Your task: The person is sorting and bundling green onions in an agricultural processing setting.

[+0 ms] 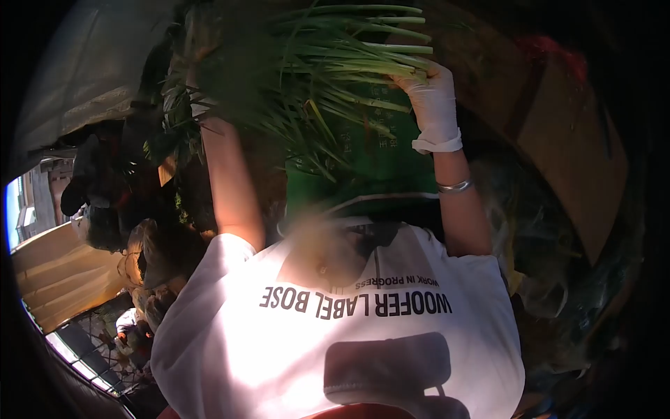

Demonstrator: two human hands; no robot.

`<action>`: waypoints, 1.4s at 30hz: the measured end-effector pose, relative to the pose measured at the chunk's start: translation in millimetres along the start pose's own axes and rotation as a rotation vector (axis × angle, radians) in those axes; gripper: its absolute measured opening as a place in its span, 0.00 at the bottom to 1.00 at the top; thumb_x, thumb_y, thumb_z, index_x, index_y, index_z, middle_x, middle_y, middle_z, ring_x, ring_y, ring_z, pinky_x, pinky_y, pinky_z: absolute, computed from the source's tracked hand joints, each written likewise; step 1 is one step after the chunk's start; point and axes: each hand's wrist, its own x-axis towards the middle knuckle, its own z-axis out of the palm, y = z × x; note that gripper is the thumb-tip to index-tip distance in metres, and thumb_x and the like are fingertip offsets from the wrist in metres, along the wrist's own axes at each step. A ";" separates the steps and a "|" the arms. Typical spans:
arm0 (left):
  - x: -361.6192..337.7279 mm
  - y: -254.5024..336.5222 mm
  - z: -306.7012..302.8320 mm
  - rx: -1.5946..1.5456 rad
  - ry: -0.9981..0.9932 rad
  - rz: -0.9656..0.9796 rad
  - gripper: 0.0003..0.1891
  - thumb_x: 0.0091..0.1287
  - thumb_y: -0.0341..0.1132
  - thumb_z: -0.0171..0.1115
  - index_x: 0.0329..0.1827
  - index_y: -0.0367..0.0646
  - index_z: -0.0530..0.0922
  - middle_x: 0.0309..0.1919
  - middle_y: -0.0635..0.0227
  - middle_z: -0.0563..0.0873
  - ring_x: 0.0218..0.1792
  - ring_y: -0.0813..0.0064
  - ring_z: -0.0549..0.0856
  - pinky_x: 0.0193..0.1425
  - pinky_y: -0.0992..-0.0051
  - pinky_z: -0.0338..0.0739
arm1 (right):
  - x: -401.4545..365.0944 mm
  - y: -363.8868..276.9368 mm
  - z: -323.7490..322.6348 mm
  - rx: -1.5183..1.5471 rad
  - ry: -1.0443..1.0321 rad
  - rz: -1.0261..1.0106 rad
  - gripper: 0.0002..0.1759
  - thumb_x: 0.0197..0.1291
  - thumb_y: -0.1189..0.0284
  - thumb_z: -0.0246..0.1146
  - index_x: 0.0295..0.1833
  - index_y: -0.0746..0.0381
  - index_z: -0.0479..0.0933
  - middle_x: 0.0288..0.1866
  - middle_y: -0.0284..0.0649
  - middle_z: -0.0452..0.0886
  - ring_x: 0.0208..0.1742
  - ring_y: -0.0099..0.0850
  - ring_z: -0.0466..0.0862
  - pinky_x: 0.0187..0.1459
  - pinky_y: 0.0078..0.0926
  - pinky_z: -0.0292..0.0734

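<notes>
Up front, the right hand (434, 105), in a white glove, has its grip curled tight around the pale stalk ends of a bunch of long green leaves (328, 63). A silver bangle (454, 186) sits on that wrist. The bunch hangs in the air between both hands, above a green apron (363, 174) and the white T-shirt (335, 328). The left hand (199, 106) is sunk into the leafy end of the bunch; whether its grip is spread or closed cannot be told. Brown cardboard (572, 146) lies to the right.
</notes>
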 end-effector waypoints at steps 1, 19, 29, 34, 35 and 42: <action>-1.2 -2.9 -1.5 -0.177 0.009 -0.044 0.15 0.71 0.35 0.46 0.54 0.37 0.73 0.48 0.59 0.79 0.49 0.72 0.80 0.55 0.69 0.75 | -0.4 -5.2 -5.2 0.025 0.052 0.081 0.07 0.56 0.77 0.65 0.40 0.68 0.80 0.34 0.40 0.84 0.32 0.23 0.82 0.36 0.17 0.75; 5.6 -14.9 -28.4 -0.208 0.065 -0.048 0.16 0.71 0.37 0.46 0.53 0.37 0.74 0.47 0.57 0.81 0.49 0.69 0.80 0.56 0.68 0.75 | -35.0 -11.3 -9.9 -0.840 0.126 -0.169 0.17 0.55 0.59 0.66 0.38 0.64 0.81 0.38 0.43 0.82 0.39 0.38 0.81 0.43 0.31 0.75; -10.3 -1.8 -15.8 -0.863 -0.061 -0.175 0.16 0.68 0.39 0.47 0.50 0.37 0.75 0.48 0.56 0.80 0.53 0.62 0.77 0.62 0.61 0.69 | -8.0 2.5 4.8 0.144 -0.146 0.346 0.13 0.60 0.68 0.63 0.42 0.68 0.79 0.38 0.41 0.84 0.40 0.26 0.83 0.43 0.22 0.77; -25.2 13.8 18.1 -0.455 0.262 -0.078 0.17 0.68 0.38 0.47 0.52 0.37 0.75 0.49 0.54 0.80 0.53 0.59 0.77 0.62 0.58 0.70 | -9.9 21.0 -53.6 0.900 -0.012 0.449 0.13 0.62 0.66 0.61 0.45 0.65 0.77 0.34 0.34 0.80 0.32 0.23 0.79 0.31 0.16 0.75; -17.2 4.0 1.4 -0.567 0.133 -0.123 0.17 0.68 0.39 0.47 0.52 0.36 0.75 0.49 0.54 0.80 0.52 0.59 0.78 0.60 0.58 0.71 | -13.0 13.6 -73.8 0.984 0.030 0.396 0.14 0.62 0.65 0.61 0.45 0.65 0.77 0.32 0.32 0.79 0.31 0.22 0.77 0.30 0.13 0.73; 2.6 -14.2 -46.8 -0.888 -0.215 -0.217 0.17 0.68 0.39 0.49 0.51 0.36 0.75 0.48 0.55 0.80 0.47 0.61 0.81 0.52 0.62 0.76 | -80.0 13.6 -206.5 -0.033 0.587 0.297 0.15 0.63 0.65 0.61 0.48 0.65 0.77 0.39 0.36 0.82 0.34 0.22 0.79 0.34 0.15 0.75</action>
